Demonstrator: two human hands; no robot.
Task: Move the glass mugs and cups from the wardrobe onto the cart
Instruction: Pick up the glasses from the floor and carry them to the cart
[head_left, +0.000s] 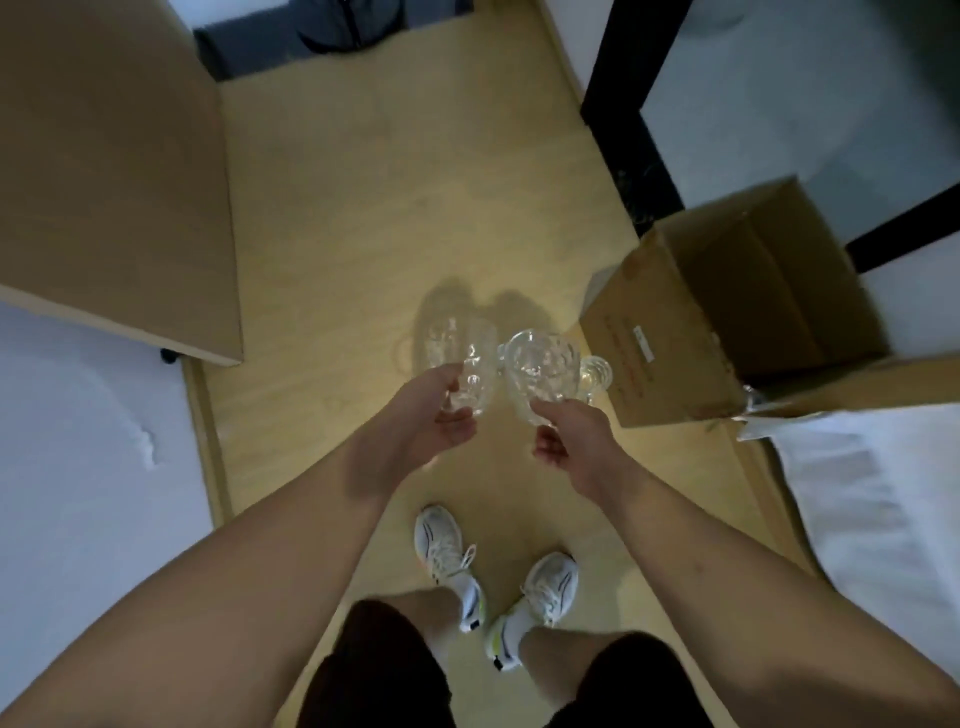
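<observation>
I look straight down at a wooden floor. My left hand (447, 410) grips a clear patterned glass mug (465, 358), held out in front of me above the floor. My right hand (566, 431) grips another clear glass cup (540, 364), and a further piece of glass (595, 371) shows just right of it. The two glasses are side by side, nearly touching. Neither the wardrobe nor the cart can be made out for certain in this view.
An open cardboard box (727, 312) stands on the floor at the right. A brown wooden panel (114, 171) with a small castor under it fills the upper left. White bedding (872, 504) lies at the right edge. My feet in white trainers (493, 577) stand on the floor below.
</observation>
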